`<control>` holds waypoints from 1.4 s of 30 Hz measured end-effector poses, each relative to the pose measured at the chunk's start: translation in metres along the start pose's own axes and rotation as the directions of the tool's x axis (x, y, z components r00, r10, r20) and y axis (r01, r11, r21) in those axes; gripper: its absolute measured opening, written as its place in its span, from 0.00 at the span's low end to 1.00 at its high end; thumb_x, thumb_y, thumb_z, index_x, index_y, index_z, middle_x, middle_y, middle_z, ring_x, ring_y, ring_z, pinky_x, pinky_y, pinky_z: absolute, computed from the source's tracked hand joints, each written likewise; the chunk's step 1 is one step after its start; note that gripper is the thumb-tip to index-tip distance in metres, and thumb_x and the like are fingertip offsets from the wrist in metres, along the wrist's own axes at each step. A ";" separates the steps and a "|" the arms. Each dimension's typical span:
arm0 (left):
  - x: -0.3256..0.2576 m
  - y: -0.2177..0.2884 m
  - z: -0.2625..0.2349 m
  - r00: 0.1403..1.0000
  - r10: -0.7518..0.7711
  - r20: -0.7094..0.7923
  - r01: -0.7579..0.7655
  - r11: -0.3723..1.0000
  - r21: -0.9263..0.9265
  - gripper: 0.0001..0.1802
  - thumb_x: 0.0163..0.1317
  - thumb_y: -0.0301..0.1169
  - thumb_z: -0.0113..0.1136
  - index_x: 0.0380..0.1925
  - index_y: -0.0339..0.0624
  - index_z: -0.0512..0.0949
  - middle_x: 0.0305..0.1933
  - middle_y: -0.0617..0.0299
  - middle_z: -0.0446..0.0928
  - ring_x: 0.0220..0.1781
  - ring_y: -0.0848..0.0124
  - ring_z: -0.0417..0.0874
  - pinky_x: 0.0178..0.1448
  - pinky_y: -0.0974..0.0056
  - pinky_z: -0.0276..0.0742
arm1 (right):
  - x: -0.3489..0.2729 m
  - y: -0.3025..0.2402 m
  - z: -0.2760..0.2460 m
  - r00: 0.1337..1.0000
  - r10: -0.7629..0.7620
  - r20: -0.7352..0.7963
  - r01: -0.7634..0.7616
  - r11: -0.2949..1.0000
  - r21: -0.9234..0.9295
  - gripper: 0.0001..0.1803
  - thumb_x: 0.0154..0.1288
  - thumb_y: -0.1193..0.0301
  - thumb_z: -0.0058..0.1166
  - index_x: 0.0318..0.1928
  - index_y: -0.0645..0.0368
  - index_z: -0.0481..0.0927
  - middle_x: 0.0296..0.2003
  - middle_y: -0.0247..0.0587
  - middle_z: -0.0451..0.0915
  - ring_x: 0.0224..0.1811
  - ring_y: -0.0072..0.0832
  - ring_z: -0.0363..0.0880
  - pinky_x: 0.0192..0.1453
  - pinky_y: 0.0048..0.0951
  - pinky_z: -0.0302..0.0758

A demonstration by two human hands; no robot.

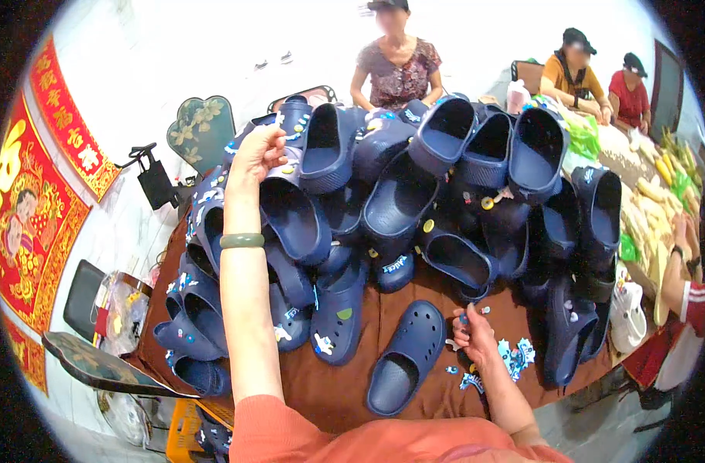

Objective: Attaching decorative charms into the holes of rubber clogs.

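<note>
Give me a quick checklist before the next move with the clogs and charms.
1. Left hand on the heap: ok, raised and touching a navy clog near the top of the pile.
2. Right hand grip: ok, pinching a small charm.
3. Single clog in front: ok, lying apart on the brown tablecloth, opening up.
4. Loose charms: ok, beside the right hand.
5. Pile stability: cannot tell.
6. Other people: ok, apart from both hands.

piled navy clogs blocking far table, bare brown cloth open nearside
</note>
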State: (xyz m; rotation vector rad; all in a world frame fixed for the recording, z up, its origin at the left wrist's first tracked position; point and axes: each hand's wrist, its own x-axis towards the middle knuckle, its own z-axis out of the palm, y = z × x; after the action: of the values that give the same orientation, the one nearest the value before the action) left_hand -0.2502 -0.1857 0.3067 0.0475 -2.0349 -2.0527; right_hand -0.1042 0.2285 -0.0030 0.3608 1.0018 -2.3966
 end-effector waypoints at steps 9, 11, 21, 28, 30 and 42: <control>-0.038 -0.002 0.037 0.976 0.194 -0.095 -0.203 0.974 -0.097 0.12 0.61 0.40 0.61 0.29 0.43 0.76 0.17 0.72 0.68 0.13 0.82 0.60 0.26 0.69 0.69 | 0.001 0.002 -0.005 0.999 0.028 0.030 -0.030 0.998 0.060 0.22 0.74 0.50 0.36 0.39 0.56 0.71 0.17 0.27 0.60 0.14 0.16 0.51 0.16 0.19 0.48; -0.048 -0.004 0.040 0.967 0.234 -0.097 -0.241 0.968 -0.072 0.13 0.61 0.40 0.61 0.30 0.43 0.77 0.17 0.72 0.67 0.13 0.83 0.59 0.24 0.70 0.67 | 0.003 0.003 -0.006 0.999 0.023 0.048 -0.026 0.998 0.050 0.21 0.74 0.51 0.37 0.39 0.56 0.71 0.17 0.27 0.61 0.14 0.16 0.51 0.16 0.19 0.49; -0.070 -0.007 0.047 0.943 0.325 -0.064 -0.332 0.925 -0.185 0.11 0.64 0.38 0.58 0.38 0.42 0.77 0.16 0.71 0.65 0.14 0.80 0.59 0.21 0.71 0.60 | 0.003 0.003 -0.003 0.999 0.022 0.043 -0.024 0.999 0.041 0.21 0.73 0.52 0.38 0.39 0.57 0.71 0.18 0.28 0.63 0.14 0.16 0.53 0.16 0.19 0.49; -0.098 0.002 0.069 0.938 0.325 -0.122 -0.343 0.921 -0.184 0.20 0.66 0.37 0.55 0.54 0.39 0.72 0.17 0.71 0.64 0.16 0.81 0.61 0.22 0.72 0.59 | 0.006 0.006 -0.009 0.998 0.008 0.069 -0.011 0.999 0.049 0.20 0.73 0.53 0.40 0.39 0.57 0.72 0.18 0.28 0.62 0.15 0.16 0.53 0.16 0.19 0.49; -0.107 -0.002 0.071 0.951 0.308 -0.028 -0.308 0.935 -0.174 0.20 0.66 0.37 0.54 0.54 0.38 0.72 0.17 0.71 0.64 0.16 0.81 0.61 0.22 0.72 0.58 | 0.005 0.005 -0.007 0.998 0.010 0.059 -0.013 0.999 0.052 0.20 0.73 0.53 0.40 0.39 0.57 0.71 0.18 0.27 0.61 0.15 0.16 0.52 0.16 0.19 0.49; -0.207 -0.074 0.084 0.478 -0.160 0.864 -0.815 0.285 0.504 0.27 0.63 0.45 0.57 0.51 0.30 0.72 0.27 0.47 0.78 0.27 0.54 0.81 0.32 0.54 0.76 | 0.005 0.003 -0.005 0.999 0.010 0.045 -0.011 1.000 0.013 0.20 0.74 0.52 0.39 0.39 0.58 0.70 0.19 0.27 0.60 0.16 0.16 0.52 0.18 0.19 0.49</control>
State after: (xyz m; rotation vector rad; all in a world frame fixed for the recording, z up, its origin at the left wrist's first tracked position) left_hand -0.0777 -0.0630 0.2043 -1.3388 -2.9769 -0.2109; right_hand -0.1062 0.2288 -0.0105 0.3147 0.9618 -2.3925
